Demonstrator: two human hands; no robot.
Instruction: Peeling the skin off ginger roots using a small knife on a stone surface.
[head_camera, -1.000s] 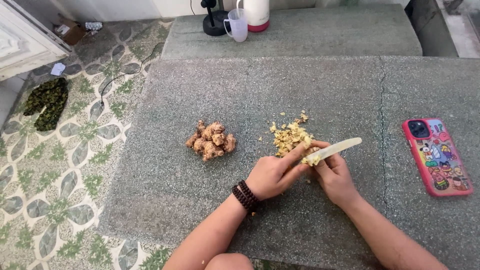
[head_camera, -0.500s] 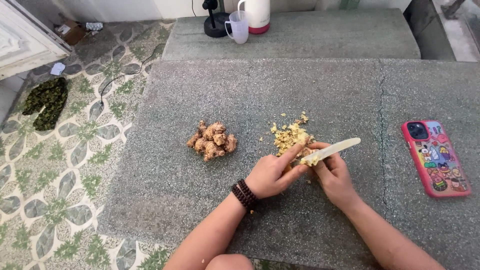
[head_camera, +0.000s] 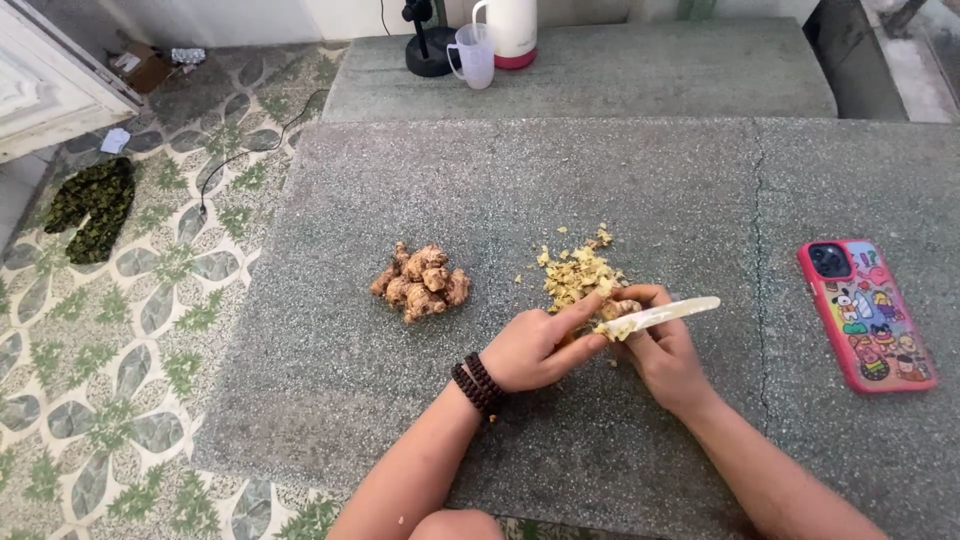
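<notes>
Head view looked down on a grey speckled stone slab (head_camera: 620, 180) with a thin crack (head_camera: 758, 250) running down its right part and a seam across it further back. The left hand (head_camera: 535, 345), a dark bead bracelet (head_camera: 478, 383) on its wrist, was closed on a small piece of ginger (head_camera: 618, 310), thumb and fingers pinching it. The right hand (head_camera: 665, 350) was closed around the handle of a pale knife (head_camera: 665, 314), whose blade lay against the ginger piece. Just beyond the hands sat a heap of yellowish peelings (head_camera: 578, 270). A pile of unpeeled ginger roots (head_camera: 422, 281) lay to the left of it, apart from the hands. A phone in a red patterned case (head_camera: 866, 312) lay flat near the slab's right edge. At the far end stood a clear jug (head_camera: 472, 54), a white kettle (head_camera: 512, 30) and a black stand (head_camera: 428, 50). The floor (head_camera: 150, 330) on the left was tiled with a green leaf pattern, with a dark green cloth (head_camera: 90, 205) lying on it and a black cable (head_camera: 240, 150) trailing across.
</notes>
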